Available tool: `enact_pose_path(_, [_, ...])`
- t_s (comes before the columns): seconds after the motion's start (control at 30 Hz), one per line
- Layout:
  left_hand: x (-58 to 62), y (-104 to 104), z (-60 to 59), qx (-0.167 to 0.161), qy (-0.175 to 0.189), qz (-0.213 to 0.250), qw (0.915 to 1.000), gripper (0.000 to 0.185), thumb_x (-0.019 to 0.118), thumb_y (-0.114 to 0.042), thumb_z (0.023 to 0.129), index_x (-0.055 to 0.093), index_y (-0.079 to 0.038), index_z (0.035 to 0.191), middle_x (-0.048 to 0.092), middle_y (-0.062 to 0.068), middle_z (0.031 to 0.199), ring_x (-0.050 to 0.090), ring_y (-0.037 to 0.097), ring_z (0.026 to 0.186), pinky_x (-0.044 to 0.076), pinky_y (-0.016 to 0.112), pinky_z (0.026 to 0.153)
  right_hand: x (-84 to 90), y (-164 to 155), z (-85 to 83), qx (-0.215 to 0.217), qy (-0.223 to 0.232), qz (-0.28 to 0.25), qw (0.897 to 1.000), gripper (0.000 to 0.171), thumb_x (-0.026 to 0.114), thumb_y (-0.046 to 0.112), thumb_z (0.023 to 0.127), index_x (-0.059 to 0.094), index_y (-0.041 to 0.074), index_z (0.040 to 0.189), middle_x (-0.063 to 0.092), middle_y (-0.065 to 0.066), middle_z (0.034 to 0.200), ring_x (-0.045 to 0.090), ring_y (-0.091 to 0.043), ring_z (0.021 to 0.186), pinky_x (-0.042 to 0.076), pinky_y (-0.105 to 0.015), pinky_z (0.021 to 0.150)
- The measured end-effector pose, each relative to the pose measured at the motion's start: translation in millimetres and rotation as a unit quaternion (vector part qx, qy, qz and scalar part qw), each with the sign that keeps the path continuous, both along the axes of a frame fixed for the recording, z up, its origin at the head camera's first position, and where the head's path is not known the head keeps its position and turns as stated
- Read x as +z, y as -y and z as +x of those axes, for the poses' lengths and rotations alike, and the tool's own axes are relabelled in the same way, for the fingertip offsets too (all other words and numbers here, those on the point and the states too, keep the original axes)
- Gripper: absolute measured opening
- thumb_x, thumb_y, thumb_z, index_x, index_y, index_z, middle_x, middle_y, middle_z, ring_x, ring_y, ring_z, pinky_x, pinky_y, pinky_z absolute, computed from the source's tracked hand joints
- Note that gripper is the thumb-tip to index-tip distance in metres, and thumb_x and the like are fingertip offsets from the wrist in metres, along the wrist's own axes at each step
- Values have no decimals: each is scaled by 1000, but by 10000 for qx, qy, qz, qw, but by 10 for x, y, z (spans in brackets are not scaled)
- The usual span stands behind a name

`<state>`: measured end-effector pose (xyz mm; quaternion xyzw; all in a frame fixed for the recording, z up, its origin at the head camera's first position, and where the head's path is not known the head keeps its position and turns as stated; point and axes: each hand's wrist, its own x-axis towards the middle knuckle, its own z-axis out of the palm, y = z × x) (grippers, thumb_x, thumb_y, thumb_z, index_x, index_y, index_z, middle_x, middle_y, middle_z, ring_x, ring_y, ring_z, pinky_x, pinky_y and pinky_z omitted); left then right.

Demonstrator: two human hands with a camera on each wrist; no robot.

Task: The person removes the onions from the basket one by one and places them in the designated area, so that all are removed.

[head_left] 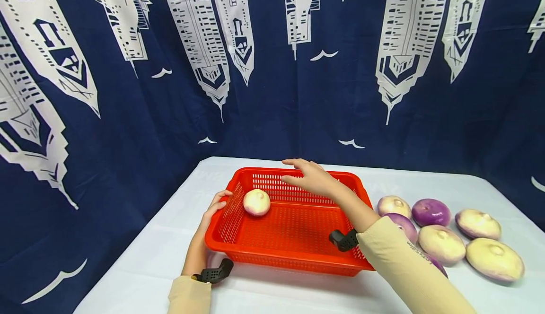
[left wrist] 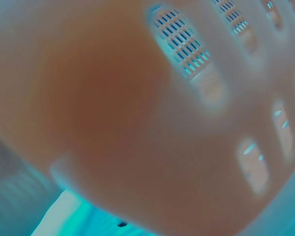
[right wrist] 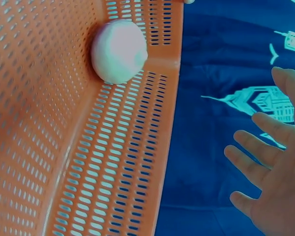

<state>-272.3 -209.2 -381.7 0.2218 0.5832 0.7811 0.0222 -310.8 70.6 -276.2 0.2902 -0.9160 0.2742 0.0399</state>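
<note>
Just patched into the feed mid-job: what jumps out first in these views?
The red basket at the table's middle stands out most, with one pale turnip lying in its far-left corner. The left hand grips the basket's left rim, while the right hand hovers open above it. More turnips, purple and cream, lie clustered on the white table right of the basket.

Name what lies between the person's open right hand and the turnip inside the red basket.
Nothing: in the head view the right hand hovers open above the red basket, and only bare basket mesh separates it from the turnip.
</note>
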Motion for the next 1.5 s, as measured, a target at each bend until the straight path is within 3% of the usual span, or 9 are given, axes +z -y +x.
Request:
enact_pose_path(0.2, [4,-9,0,-24,7,9,10000,38,15,-3,92,42,-22,110,43,-5,110,46,9,98,41,21,85,-98,153,-128,-15,32,165,9999,56,52,40,87,42,14,135,44,-11,137,42,-30,126,32,-49,103])
enact_pose_path(0.4, [16,-9,2,70,139,-66,9999,37,16,-3,92,41,-22,110,43,-4,111,44,11,100,41,23,86,-192,340,-225,-17,18,251,9997,58,55,42,85,44,12,134,46,-10,137,40,-27,129,27,-46,106])
enact_pose_path(0.63, [26,-6,4,166,287,-68,9994,36,16,-4,92,40,-22,110,42,-3,111,43,13,101,40,24,87,-331,536,-272,-136,456,375,9982,60,57,40,84,42,14,135,45,-8,138,40,-25,128,29,-46,105])
enact_pose_path(0.93, [10,4,-12,155,51,-219,9996,37,16,-3,92,41,-24,110,43,-1,111,47,11,98,42,23,84,-466,765,-299,-130,881,594,9943,61,58,37,83,40,11,136,42,-10,140,37,-25,131,23,-49,107])
enact_pose_path(1.13, [-13,-3,5,131,18,-52,9999,38,15,-2,92,42,-23,109,45,-4,108,48,9,96,43,22,83,-543,883,-284,78,1329,270,9907,63,60,32,83,38,7,137,40,-13,140,37,-27,130,30,-45,106])
enact_pose_path(1.3, [-16,-13,14,126,86,-73,9999,37,15,-3,91,41,-23,110,43,-4,110,46,10,99,42,22,85,-605,893,-287,278,1459,-11,9889,62,61,24,83,37,0,135,40,-17,139,36,-29,129,28,-43,107])
enact_pose_path(1.4, [-6,-15,12,183,87,-147,9997,37,15,-3,91,41,-22,110,42,-3,111,46,11,99,41,23,85,-631,885,-288,366,1438,60,9889,62,62,24,83,38,0,134,40,-18,138,37,-29,127,30,-43,105])
enact_pose_path(1.5, [4,-12,0,242,76,-174,9995,37,16,-2,91,41,-21,111,43,-2,111,46,10,99,41,23,86,-646,875,-290,296,1466,306,9883,61,63,27,82,40,6,135,38,-17,137,40,-28,123,35,-44,100])
